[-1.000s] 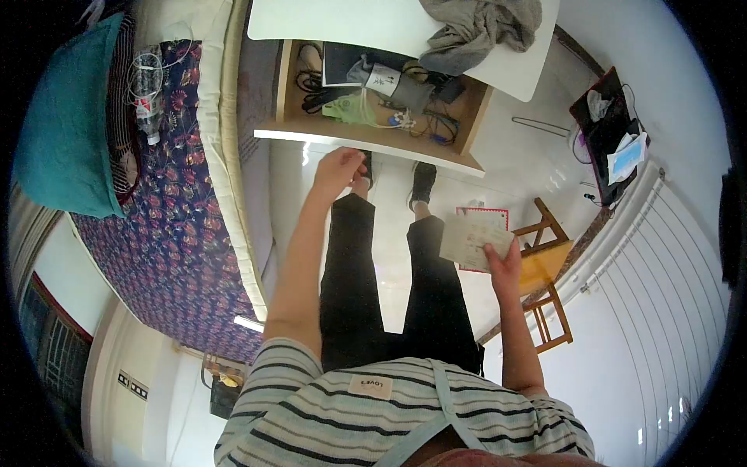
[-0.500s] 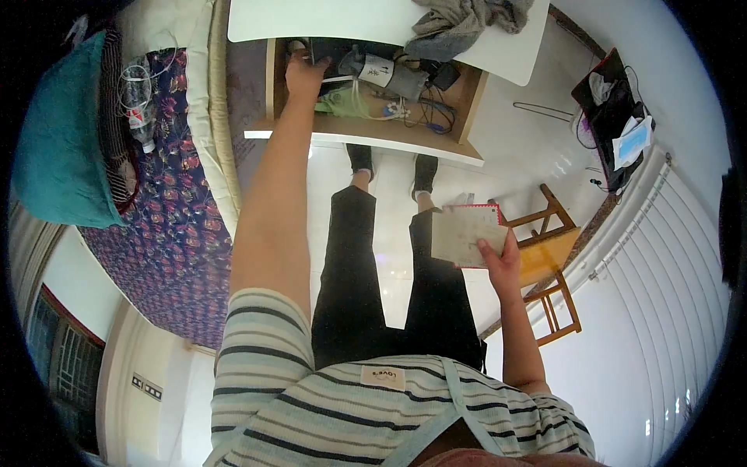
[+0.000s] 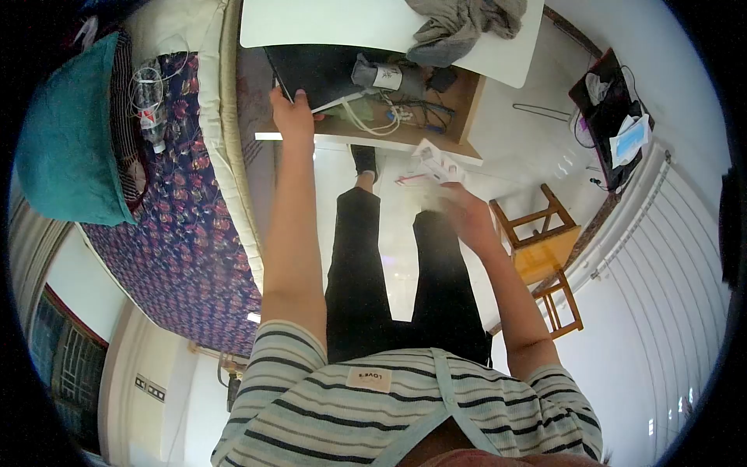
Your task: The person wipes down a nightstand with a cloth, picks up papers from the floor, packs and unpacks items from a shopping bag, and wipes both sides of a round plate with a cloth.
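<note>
My left hand (image 3: 293, 115) is closed on the near edge of a flat black item with a pale edge (image 3: 315, 74), perhaps a folder. That item lies tilted over the left side of an open drawer (image 3: 389, 138). My right hand (image 3: 465, 214) is closed on a thin booklet (image 3: 436, 165) with white and red parts, smeared by motion, just in front of the drawer. Inside the drawer are a grey bundle with a white label (image 3: 387, 75), a white cable (image 3: 359, 117), a green item (image 3: 350, 109) and dark cords.
Above the drawer is a white tabletop (image 3: 327, 23) with a grey cloth (image 3: 463, 31). A bed with a patterned cover (image 3: 171, 257), a plastic bottle (image 3: 152, 117) and a teal cushion (image 3: 70, 140) is at left. A wooden stool (image 3: 545, 253) stands at right.
My left hand has drawn the black item up and toward me, over the drawer's left side. My right hand has brought the booklet forward and left, turning it toward the drawer.
</note>
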The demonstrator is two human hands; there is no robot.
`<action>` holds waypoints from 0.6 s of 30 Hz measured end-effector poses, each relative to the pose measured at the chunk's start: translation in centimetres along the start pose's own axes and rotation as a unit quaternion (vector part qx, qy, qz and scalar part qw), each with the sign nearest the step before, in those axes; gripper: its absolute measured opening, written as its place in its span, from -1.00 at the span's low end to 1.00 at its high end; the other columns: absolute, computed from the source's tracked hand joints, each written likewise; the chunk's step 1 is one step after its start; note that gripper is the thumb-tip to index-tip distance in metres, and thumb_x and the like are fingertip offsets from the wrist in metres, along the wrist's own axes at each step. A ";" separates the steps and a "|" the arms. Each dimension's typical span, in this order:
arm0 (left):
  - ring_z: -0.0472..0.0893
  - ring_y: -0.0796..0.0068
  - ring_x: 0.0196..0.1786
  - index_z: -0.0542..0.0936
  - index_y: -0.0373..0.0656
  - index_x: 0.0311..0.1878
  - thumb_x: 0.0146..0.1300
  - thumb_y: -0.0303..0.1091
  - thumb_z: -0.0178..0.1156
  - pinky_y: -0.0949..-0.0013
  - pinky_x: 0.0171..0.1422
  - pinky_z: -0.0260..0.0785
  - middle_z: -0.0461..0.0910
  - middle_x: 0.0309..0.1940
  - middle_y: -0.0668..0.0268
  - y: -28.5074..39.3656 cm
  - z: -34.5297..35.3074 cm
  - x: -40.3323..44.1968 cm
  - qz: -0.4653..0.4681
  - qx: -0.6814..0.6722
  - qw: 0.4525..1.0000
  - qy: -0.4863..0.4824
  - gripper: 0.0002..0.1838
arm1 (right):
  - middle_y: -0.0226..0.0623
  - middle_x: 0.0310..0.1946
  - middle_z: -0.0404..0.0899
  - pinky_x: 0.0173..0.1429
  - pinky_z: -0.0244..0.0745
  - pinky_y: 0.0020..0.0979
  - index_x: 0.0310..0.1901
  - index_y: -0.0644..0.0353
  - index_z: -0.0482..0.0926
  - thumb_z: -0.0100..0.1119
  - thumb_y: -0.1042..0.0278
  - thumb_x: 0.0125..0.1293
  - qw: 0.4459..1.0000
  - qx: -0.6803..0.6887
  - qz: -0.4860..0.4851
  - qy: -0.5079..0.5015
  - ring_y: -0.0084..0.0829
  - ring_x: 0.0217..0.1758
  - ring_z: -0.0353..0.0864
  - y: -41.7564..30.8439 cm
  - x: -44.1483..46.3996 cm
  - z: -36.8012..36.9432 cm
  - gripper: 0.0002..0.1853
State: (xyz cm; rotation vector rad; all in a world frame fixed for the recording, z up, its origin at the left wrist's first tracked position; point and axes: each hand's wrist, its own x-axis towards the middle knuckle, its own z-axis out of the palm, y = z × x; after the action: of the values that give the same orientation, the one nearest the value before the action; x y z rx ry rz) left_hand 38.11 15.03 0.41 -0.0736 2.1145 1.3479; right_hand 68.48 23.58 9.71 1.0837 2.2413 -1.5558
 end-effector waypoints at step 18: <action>0.38 0.28 0.13 0.01 -0.16 0.35 0.19 -0.65 -0.12 0.30 0.08 0.39 0.16 0.25 0.05 2.6 -10.2 -11.5 -0.013 -0.030 0.996 0.087 -0.37 | -0.15 -0.17 0.50 0.16 0.29 -0.21 -0.27 0.23 0.55 0.08 0.37 0.13 0.972 -0.151 -0.143 -0.113 -0.14 0.08 0.38 2.5 6.7 6.1 -0.84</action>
State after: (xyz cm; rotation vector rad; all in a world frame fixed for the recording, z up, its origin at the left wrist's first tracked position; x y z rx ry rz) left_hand 41.61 4.65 11.41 -0.2519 2.2069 1.4350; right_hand 63.98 21.69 1.65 0.4922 2.4446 -1.2931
